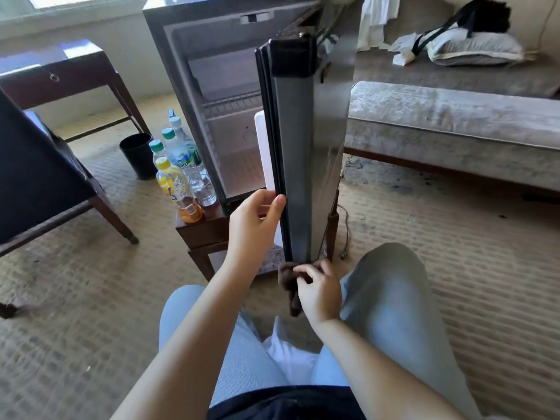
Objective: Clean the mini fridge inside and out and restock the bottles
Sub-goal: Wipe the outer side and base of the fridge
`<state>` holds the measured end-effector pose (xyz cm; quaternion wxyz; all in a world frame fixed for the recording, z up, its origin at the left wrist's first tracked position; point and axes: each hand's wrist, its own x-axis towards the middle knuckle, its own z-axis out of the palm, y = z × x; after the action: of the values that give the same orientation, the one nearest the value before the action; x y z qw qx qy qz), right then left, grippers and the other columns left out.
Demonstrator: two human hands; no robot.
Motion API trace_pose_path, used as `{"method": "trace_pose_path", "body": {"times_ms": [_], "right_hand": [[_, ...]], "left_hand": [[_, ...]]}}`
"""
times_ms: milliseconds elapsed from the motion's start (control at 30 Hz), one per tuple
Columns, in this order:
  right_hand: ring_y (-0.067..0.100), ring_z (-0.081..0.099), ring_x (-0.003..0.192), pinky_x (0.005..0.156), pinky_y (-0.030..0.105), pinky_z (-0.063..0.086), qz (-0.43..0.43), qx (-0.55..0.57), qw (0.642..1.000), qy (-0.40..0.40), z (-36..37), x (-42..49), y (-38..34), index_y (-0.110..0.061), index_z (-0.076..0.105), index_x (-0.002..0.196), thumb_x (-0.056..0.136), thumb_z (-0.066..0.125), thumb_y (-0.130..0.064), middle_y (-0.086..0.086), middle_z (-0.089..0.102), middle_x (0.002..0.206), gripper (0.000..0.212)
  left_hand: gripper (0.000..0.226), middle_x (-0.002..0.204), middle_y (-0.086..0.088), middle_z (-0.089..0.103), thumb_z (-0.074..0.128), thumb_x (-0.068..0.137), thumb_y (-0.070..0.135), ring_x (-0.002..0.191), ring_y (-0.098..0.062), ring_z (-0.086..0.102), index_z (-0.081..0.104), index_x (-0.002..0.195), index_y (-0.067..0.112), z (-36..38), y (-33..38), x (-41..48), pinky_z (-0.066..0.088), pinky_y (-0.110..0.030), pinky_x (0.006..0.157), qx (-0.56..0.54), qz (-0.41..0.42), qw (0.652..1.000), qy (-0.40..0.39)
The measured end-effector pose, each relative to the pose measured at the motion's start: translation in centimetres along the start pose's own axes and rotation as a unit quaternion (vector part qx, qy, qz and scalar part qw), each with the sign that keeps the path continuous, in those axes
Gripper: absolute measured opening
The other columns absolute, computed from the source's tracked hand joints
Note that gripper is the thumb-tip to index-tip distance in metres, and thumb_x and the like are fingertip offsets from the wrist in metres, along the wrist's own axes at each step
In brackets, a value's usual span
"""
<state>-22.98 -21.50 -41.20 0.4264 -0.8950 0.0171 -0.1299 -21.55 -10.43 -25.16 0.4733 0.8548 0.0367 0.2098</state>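
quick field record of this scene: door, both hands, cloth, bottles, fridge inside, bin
fridge door: open, seen edge-on
left hand: grips the door's edge, low down
right hand: holds the brown cloth against the door's bottom corner
bottles: several, upright on the wooden stand, left of the fridge and outside it
fridge interior: wire shelf in place, no bottles visible
bin: black, on the carpet left of the stand
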Motion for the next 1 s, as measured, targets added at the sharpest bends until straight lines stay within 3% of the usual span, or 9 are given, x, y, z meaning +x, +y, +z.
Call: {"method": "trace_pose_path", "body": {"times_ms": [133,267,400,500,567,700,833,933,1000], "right_hand": [[0.015,0.056,0.075,0.074,0.010,0.041,-0.156,0.088,0.969,0.172,-3.3,2.1,-5.2,-0.013,0.075,0.082,0.075,0.068,-0.007,0.005,0.056,0.081,0.012],[0.013,0.056,0.078,0.078,0.012,0.043,-0.211,0.121,0.948,0.208,-5.1,3.7,-7.6,-0.009,0.075,0.087,0.076,0.070,-0.002,0.007,0.058,0.084,0.015],[0.017,0.058,0.074,0.073,0.014,0.041,-0.164,0.080,0.973,0.145,-1.8,2.0,-3.8,-0.013,0.075,0.081,0.074,0.069,-0.004,0.004,0.057,0.081,0.013],[0.025,0.062,0.086,0.072,0.017,0.037,-0.015,0.037,0.999,-0.022,0.5,0.6,-0.1,-0.018,0.075,0.081,0.073,0.069,0.001,0.003,0.057,0.090,0.021],[0.027,0.062,0.090,0.072,0.018,0.035,0.037,0.013,0.997,-0.072,0.8,0.5,0.7,-0.019,0.076,0.081,0.074,0.068,0.000,0.002,0.058,0.093,0.021],[0.021,0.061,0.075,0.068,0.022,0.044,-0.122,0.071,0.987,0.070,-3.0,2.3,-4.9,-0.017,0.075,0.082,0.070,0.069,-0.003,0.003,0.058,0.083,0.019],[0.016,0.055,0.077,0.071,0.020,0.044,-0.307,0.112,0.920,0.217,-9.1,6.3,-11.9,-0.009,0.075,0.085,0.076,0.069,0.000,0.009,0.057,0.082,0.014],[0.018,0.056,0.080,0.075,0.020,0.045,-0.345,0.106,0.910,0.203,-9.3,7.5,-12.3,-0.008,0.075,0.087,0.078,0.067,0.000,0.010,0.056,0.084,0.014],[0.017,0.057,0.085,0.081,0.014,0.042,-0.306,0.095,0.937,0.138,-6.7,6.6,-9.5,-0.010,0.074,0.088,0.077,0.067,0.000,0.008,0.057,0.090,0.017]], "left_hand": [[0.002,0.078,0.017,0.062,0.062,0.092,0.024,0.072,0.008,0.059,0.063,0.092,0.022,0.0,-0.2,-0.1,0.040,-0.004,0.064,-0.001,0.005,1.000,0.005],[0.008,0.080,0.011,0.066,0.061,0.092,0.025,0.074,0.001,0.062,0.067,0.095,0.020,0.1,-0.2,-0.3,0.045,-0.010,0.067,-0.015,-0.013,1.000,0.012],[0.006,0.090,0.007,0.068,0.060,0.093,0.022,0.078,0.000,0.062,0.065,0.096,0.020,-0.1,-0.5,-0.2,0.050,-0.021,0.074,-0.036,-0.031,0.999,0.014],[0.014,0.099,0.005,0.069,0.060,0.092,0.018,0.088,-0.004,0.065,0.066,0.104,0.015,-0.2,-1.0,-0.2,0.055,-0.029,0.083,-0.058,-0.040,0.998,0.005],[0.017,0.102,0.004,0.069,0.061,0.091,0.017,0.093,-0.007,0.065,0.066,0.107,0.017,-0.3,-1.2,-0.4,0.055,-0.031,0.085,-0.068,-0.040,0.997,-0.002],[0.022,0.102,0.002,0.070,0.060,0.092,0.016,0.091,0.000,0.064,0.065,0.113,0.013,-0.7,-1.4,-0.7,0.050,-0.014,0.081,-0.072,-0.048,0.996,-0.003],[0.020,0.084,0.010,0.065,0.051,0.097,0.036,0.078,0.006,0.059,0.063,0.095,0.021,-1.1,-1.0,-0.9,0.043,-0.009,0.070,-0.107,-0.054,0.993,0.011],[0.034,0.095,0.004,0.069,0.041,0.093,0.051,0.098,-0.012,0.063,0.066,0.099,0.028,-1.1,-0.8,-0.8,0.050,-0.032,0.088,-0.161,-0.043,0.985,0.038],[0.036,0.101,0.007,0.068,0.043,0.093,0.048,0.102,-0.007,0.062,0.064,0.107,0.023,-1.3,-0.5,-0.5,0.048,-0.029,0.092,-0.159,-0.042,0.985,0.055]]}}
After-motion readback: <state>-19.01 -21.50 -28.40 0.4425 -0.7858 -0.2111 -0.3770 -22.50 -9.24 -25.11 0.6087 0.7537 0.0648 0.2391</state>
